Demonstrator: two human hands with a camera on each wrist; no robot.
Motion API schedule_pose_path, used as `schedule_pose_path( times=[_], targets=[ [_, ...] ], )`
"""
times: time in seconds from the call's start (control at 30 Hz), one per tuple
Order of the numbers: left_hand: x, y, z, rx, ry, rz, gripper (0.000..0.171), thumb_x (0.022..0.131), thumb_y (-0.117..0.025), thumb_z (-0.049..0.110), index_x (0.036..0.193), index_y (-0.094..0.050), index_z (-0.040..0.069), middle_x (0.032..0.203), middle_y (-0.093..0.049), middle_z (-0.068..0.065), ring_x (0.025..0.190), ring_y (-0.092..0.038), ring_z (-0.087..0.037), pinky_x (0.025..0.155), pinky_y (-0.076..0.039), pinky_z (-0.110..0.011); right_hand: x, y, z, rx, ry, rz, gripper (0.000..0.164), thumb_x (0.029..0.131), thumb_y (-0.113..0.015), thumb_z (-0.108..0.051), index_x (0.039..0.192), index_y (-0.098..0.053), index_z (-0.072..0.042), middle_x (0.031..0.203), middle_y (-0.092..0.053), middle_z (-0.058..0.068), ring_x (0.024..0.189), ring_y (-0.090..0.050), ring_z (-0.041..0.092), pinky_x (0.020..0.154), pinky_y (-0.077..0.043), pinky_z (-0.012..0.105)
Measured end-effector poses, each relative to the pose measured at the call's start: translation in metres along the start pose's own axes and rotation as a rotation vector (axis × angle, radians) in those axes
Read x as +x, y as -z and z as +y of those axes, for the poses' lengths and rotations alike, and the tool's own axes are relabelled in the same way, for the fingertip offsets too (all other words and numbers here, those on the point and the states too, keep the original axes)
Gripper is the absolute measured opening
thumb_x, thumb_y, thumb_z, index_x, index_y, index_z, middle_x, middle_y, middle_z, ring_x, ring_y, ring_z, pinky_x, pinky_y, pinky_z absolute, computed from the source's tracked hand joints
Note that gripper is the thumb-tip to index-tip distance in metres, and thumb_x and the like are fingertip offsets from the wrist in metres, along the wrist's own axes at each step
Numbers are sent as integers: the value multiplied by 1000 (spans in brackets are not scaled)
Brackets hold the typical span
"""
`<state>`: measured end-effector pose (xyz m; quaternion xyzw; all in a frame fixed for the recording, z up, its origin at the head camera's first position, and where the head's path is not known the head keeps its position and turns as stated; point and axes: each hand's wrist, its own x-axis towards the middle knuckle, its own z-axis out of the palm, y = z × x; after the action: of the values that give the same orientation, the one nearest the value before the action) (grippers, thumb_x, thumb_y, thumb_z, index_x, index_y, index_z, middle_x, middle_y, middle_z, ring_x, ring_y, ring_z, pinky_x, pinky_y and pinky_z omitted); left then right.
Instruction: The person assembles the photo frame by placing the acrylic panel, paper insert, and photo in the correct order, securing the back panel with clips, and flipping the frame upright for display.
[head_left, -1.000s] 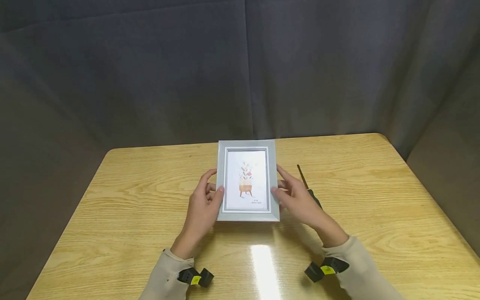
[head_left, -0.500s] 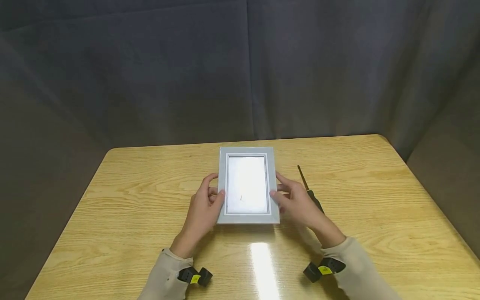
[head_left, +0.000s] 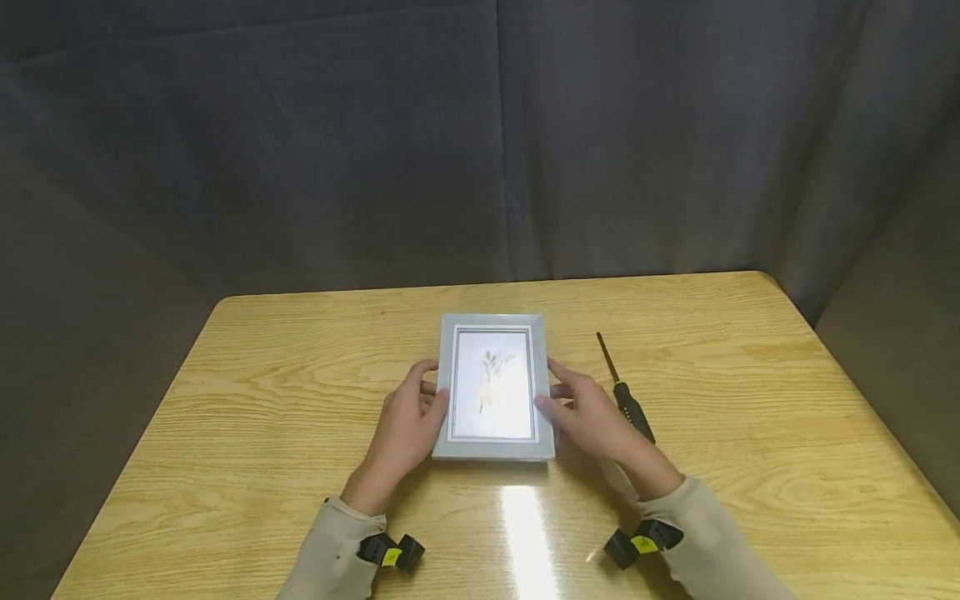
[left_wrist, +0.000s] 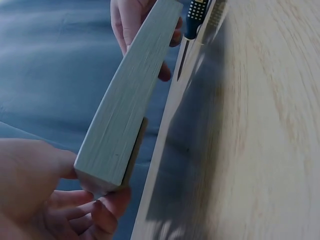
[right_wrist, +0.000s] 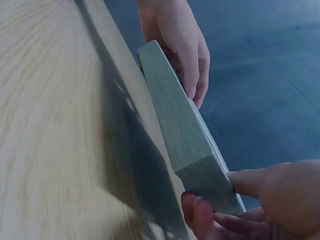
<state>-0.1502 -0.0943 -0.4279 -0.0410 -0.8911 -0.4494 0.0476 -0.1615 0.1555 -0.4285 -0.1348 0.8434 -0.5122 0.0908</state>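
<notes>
A grey picture frame [head_left: 495, 450] is held face up between both hands over the table, its shadow falling on the wood beneath. Behind its glass, a pale print of a potted plant [head_left: 489, 383] shows through glare. My left hand [head_left: 405, 425] grips the left side, thumb on the front edge and fingers curled underneath. On the right side, my right hand [head_left: 596, 417] does the same with its thumb on the face. Seen from the left wrist, the frame's thick lower side [left_wrist: 127, 110] slants away above the tabletop. In the right wrist view its near corner [right_wrist: 205, 180] sits between thumb and fingers.
A screwdriver [head_left: 633, 410] with a dark handle lies on the wooden table [head_left: 262, 417], right of the frame, partly behind the right wrist. Dark curtains [head_left: 360, 150] hang behind the table. A bright reflection lies on the wood in front of the frame.
The picture frame has come down and nearer to the body, with both hands moving along. Glare whitened the print half a second ago; now part of the print shows again.
</notes>
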Motion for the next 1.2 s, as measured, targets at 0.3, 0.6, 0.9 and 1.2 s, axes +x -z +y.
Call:
schedule_pose_path(
  times=[0.3, 0.6, 0.9, 1.2],
  targets=[
    [-2, -2, -5, 95, 14, -44, 41, 91, -55, 19, 130, -50, 4, 92, -66, -8, 75, -60, -13, 66, -51, -32, 0, -4, 4, -143, -27, -17, 64, 92, -58, -21, 143, -32, 9, 103, -66, 18, 88, -65, 21, 70, -53, 29],
    [-3, -7, -7, 162, 58, -76, 43, 92, -55, 19, 132, -50, 3, 104, -68, -14, 95, -64, -23, 84, -50, -40, 0, -10, 6, -239, -43, -5, 62, 90, -60, -20, 139, -38, 10, 125, -55, 28, 101, -59, 27, 85, -50, 39],
    [-4, -16, -8, 275, 18, -41, 43, 93, -55, 17, 131, -51, -4, 107, -67, -21, 99, -64, -28, 79, -53, -40, -1, -13, 7, -269, -36, -14, 61, 90, -60, -18, 140, -38, 9, 121, -56, 24, 99, -54, 24, 86, -47, 40],
    [-10, -17, -5, 386, -71, 5, 36, 92, -56, 15, 119, -58, -8, 102, -67, -23, 91, -65, -33, 73, -54, -43, 0, -13, 6, -263, -34, -32, 61, 90, -60, -18, 140, -38, 10, 131, -50, 29, 124, -45, 36, 101, -36, 47]
  ],
)
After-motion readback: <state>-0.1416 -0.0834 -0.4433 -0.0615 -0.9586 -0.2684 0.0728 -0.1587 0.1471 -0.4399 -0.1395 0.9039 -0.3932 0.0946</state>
